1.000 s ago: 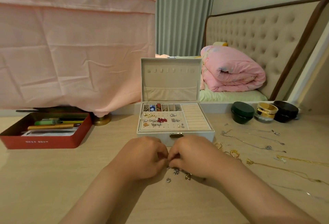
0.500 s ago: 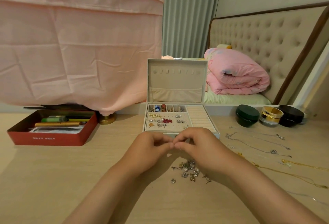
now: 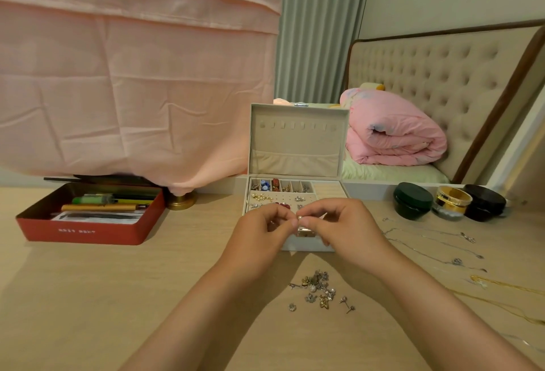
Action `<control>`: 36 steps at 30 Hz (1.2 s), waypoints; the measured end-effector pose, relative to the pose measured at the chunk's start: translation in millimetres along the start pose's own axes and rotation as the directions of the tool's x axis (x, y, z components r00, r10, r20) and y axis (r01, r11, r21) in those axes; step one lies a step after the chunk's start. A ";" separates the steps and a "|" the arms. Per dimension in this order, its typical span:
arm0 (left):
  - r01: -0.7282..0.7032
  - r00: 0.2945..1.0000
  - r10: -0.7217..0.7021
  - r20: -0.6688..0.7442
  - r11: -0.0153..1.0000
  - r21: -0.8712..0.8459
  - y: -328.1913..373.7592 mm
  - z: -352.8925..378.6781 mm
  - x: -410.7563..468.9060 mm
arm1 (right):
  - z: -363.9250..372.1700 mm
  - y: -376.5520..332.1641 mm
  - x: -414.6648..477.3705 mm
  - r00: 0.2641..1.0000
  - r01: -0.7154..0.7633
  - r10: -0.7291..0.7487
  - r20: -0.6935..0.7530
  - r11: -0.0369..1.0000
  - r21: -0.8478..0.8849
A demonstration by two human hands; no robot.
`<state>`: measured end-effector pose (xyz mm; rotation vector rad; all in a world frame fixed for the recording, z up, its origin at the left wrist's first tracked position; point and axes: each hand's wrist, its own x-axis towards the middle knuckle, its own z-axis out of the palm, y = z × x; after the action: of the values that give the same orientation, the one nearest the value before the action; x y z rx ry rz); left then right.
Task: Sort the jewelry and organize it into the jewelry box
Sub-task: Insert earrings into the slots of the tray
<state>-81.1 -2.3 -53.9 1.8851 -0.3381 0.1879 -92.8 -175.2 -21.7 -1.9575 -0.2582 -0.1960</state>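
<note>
The cream jewelry box (image 3: 295, 146) stands open on the desk, its lid upright and its tray holding several small earrings and beads. My left hand (image 3: 259, 238) and my right hand (image 3: 339, 229) meet above the box's front edge, and their fingertips pinch one small earring (image 3: 300, 217) between them. A pile of loose earrings (image 3: 320, 289) lies on the desk below my hands. Silver necklaces (image 3: 433, 249) and a gold chain (image 3: 507, 285) are spread out to the right.
A red tin (image 3: 88, 232) with pens sits at the left. Three round jars (image 3: 451, 201) stand at the right behind the chains. A brass lamp base (image 3: 181, 201) pokes out under the pink cloth. A bed lies behind the desk.
Both hands have lifted from the earring pile on the desk up to the front of the box, carrying one small earring pinched between them.
</note>
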 end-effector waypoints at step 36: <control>-0.392 0.911 0.377 0.166 0.671 0.630 -21.6 3.9 7.6 | -1.6 21.9 35.2 0.989 0.142 -0.122 0.082 0.654 -0.743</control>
<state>-67.0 -0.5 -72.4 2.4918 -0.7698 0.6477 -53.0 -181.8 -31.5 -2.7792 -0.3781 -0.4284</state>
